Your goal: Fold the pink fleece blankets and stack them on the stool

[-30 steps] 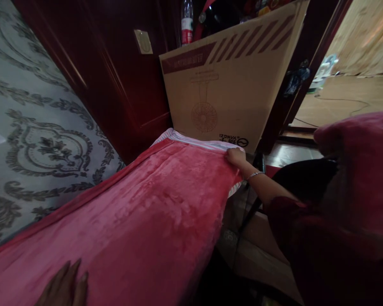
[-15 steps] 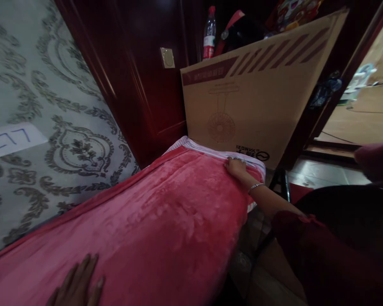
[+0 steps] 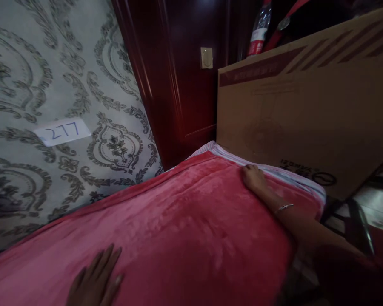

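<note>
A pink plush blanket [image 3: 178,221] is spread over a flat surface, slightly rumpled. Along its far end shows a striped cloth [image 3: 236,160] underneath. My left hand [image 3: 94,278] lies flat on the near left part of the blanket, fingers stretched out. At the far end, my right hand [image 3: 255,178] has its fingers curled on the blanket close to the striped border; the fingertips are partly hidden. A thin bracelet [image 3: 284,208] circles my right wrist.
A large cardboard box [image 3: 293,114] stands against the far end, with a plastic bottle [image 3: 258,36] behind its top edge. Patterned wallpaper [image 3: 115,144] with a "277" paper label [image 3: 62,131] borders the left side, beside a dark red wood panel [image 3: 188,93]. A black metal frame [image 3: 359,225] stands at right.
The view has turned left, so the scene sits further right. My right hand's fingers look more curled near the blanket's far edge. My left hand stays flat on the blanket.
</note>
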Demonstrator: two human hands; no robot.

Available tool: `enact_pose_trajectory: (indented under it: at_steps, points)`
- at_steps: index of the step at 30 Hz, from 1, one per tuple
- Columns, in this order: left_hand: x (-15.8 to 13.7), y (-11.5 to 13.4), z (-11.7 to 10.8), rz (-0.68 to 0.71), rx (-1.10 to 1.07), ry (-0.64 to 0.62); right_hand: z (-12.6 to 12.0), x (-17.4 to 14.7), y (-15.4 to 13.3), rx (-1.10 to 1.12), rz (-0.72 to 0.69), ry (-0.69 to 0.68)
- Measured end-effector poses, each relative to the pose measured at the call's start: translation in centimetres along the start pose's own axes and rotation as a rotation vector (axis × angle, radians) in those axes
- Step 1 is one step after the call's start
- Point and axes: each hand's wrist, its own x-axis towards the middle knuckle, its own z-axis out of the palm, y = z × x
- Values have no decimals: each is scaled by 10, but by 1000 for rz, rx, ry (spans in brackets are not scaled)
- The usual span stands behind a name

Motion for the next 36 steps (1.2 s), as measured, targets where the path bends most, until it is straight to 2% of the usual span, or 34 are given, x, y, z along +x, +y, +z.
enact_pose_trajectory:
  at_steps: [3,6,9,13,17,21,26,30,36]
  points:
    - [47,17,-14,12,32,-92,10,18,-53,150,-205,-26]
    - [102,35,-24,-1,41,-130,23,38,-108,277,-314,-85]
    - [148,43,-25,-16,53,-92,39,60,-150,303,-340,-119]
    - [187,40,-21,-113,80,26,57,97,-178,300,-294,-132]
    - [210,28,-20,-275,101,175,69,132,-188,317,-268,-96]
    - [222,16,-19,-275,156,143,82,142,-194,295,-289,-133]
    - [219,9,-15,-222,181,115,91,139,-196,226,-212,-174]
    - [216,5,-14,-210,130,27,88,148,-187,204,-109,-181]
    - [218,3,-12,-197,115,56,74,162,-163,272,57,-65]
